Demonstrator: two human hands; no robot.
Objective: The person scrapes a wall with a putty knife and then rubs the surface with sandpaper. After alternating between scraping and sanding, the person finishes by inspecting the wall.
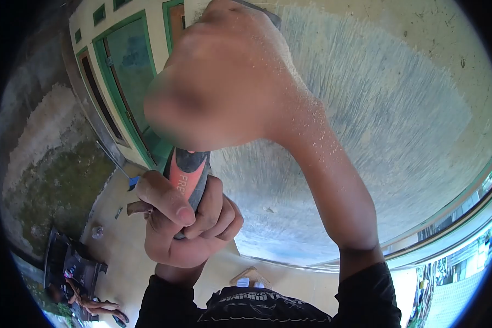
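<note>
Scraper held in both hands against a scraped wall

Scraper [190, 174] sits a little to the 9 o'clock side of the view's centre, its orange-and-black handle running from 6 o'clock up towards 12 o'clock; the left hand [188, 224] is wrapped round the lower end of the handle, fingers curled tight and thumb laid across the front, so this grip is firmly closed on the tool; the right hand [229, 82] is balled into a fist at 12 o'clock of the handle, covering the tool's upper part and closed over it, though the fingers themselves are turned out of sight; a thin grey edge of the blade [267, 15] pokes out at the fist's 1 o'clock, close against the wall [404, 120]; pale dust flecks cling to the right wrist and forearm, which runs down towards 5 o'clock into a black sleeve [366, 300].

The wall fills the 3 o'clock half of the view; it shows a broad grey-blue patch streaked with fine scrape lines, ringed by cream paint; at 10 o'clock of the hands stands a green door frame [127, 82]; at 9 o'clock of the left hand a small blue item [133, 183] lies on the pale floor, too small to identify; far out at 7 o'clock another person [87, 300] sits low on the ground, well apart from the hands.
</note>
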